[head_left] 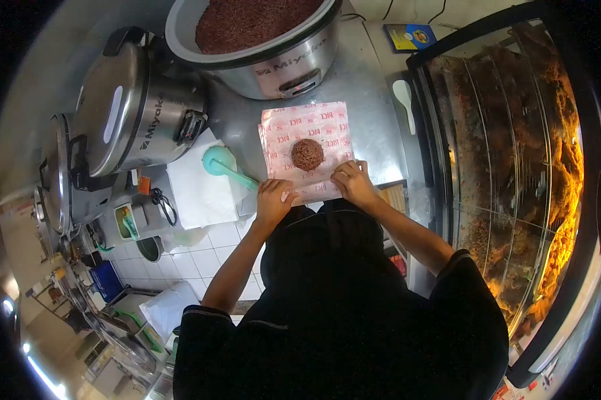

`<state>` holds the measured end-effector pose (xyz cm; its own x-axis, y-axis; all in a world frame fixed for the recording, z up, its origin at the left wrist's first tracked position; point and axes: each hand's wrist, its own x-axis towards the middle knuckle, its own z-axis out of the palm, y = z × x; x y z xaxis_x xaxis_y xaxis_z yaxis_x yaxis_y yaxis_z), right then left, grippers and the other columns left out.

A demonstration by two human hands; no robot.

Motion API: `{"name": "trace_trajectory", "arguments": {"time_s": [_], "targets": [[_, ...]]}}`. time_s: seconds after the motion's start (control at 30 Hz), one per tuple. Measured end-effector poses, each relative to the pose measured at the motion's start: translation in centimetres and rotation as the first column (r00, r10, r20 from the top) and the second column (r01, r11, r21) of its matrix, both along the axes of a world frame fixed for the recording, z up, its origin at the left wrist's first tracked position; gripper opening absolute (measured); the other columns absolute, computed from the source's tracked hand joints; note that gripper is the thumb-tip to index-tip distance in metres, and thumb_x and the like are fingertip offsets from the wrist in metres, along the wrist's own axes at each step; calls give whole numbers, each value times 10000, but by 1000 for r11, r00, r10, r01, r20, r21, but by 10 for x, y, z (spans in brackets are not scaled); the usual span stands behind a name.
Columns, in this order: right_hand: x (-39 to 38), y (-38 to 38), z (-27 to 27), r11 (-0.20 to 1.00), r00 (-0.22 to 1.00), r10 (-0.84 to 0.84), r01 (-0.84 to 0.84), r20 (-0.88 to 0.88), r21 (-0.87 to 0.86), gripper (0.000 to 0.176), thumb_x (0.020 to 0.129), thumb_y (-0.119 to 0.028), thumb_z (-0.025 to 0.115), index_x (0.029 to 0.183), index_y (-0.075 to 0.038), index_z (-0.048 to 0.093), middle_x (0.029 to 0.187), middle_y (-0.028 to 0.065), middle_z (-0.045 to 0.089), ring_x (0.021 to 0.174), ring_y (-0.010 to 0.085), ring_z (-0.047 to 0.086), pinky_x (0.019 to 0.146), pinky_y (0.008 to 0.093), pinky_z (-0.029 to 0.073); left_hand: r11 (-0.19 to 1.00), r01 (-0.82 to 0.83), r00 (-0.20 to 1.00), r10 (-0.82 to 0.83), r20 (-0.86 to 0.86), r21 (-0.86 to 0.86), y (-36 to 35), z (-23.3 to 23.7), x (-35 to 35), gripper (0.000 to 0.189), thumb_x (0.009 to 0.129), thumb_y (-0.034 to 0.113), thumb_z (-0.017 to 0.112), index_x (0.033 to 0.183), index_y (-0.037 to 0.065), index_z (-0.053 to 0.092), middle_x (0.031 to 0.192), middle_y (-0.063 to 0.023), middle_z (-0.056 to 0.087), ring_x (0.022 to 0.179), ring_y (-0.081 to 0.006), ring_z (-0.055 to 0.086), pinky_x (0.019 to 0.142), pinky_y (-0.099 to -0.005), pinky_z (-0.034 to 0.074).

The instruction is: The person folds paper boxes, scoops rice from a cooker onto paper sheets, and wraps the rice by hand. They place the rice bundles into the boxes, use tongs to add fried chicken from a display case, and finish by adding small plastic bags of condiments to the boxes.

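One rice mound (307, 154) on paper (288, 127) just beyond left hand (274, 199) and right hand (354, 183)

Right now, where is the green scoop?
In the head view the green scoop lies on the white cloth at the left, between the closed rice cooker and the printed wrapping paper, just beyond the left hand.

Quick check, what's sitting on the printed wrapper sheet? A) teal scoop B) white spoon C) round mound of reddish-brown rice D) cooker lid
C: the rice mound lies mid-sheet on the wrapper; the teal scoop and white spoon lie off it.
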<state>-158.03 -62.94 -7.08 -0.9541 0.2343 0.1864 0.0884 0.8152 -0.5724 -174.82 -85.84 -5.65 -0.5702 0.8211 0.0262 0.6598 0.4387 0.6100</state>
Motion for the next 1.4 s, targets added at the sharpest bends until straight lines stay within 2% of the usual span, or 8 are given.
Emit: {"name": "trace_trajectory", "arguments": {"time_s": [0.2,0.4,0.5,0.53,0.63,0.97,1.27,1.4], "targets": [[22,19,-10,994,995,69,-76,76,84,64,780,-67,687,824,-105,659,947,30,626,1037,231,583,912,462,389,996,47,999,-47,-1,-72,-14,-18,-7,79,827,132,725,892,88,720,943,-81,706,975,-291,629,910,-444,452],[27,13,12,950,997,-79,81,18,-301,74,841,-94,719,879,-51,671,869,42,671,888,212,635,970,402,413,972,-127,977,87,196,200,-18,-10,-16,49,857,77,678,881,47,708,822,-107,680,808,-291,644,784,-394,496],[13,18,-6,511,880,-315,473,355,-718,173,896,-167,732,919,-8,669,846,32,687,814,127,612,838,321,477,890,-372,886,256,387,264,-4,-20,-25,106,899,116,685,861,17,686,724,-118,649,672,-245,619,671,-340,490],[-1,20,3,545,905,-379,388,194,-744,236,923,-209,720,935,19,660,858,26,684,793,87,579,688,289,491,858,-456,834,319,450,237,2,-28,-24,136,907,135,692,849,12,673,701,-121,637,640,-227,603,638,-327,478],[-20,23,-29,441,855,-488,415,176,-796,232,923,-205,713,946,19,658,810,23,679,739,101,579,670,299,494,799,-555,796,429,428,231,15,-69,-25,209,922,174,696,806,13,630,643,-136,596,569,-222,553,568,-336,444],[-29,-2,-44,664,682,-728,727,71,-176,168,942,-237,648,933,-70,669,751,162,667,678,371,559,666,466,448,848,-509,858,513,8,147,41,-65,-20,222,934,229,665,806,52,623,615,-192,594,567,-417,587,528,-465,447],[-43,-8,-35,681,709,-704,687,-29,256,265,867,-132,666,1129,-123,635,1136,117,591,1050,329,534,906,483,371,874,-477,800,474,-368,91,43,-77,-17,341,932,253,640,1252,135,629,1195,-148,545,1092,-350,503,882,-492,376],[-93,31,-31,879,874,-457,472,-166,64,333,826,-179,702,1141,-96,635,1182,132,571,1109,352,512,900,527,378,873,-476,796,481,-369,112,45,-74,-19,346,950,256,614,1276,140,626,1169,-146,567,1067,-340,524,878,-472,377]]}}
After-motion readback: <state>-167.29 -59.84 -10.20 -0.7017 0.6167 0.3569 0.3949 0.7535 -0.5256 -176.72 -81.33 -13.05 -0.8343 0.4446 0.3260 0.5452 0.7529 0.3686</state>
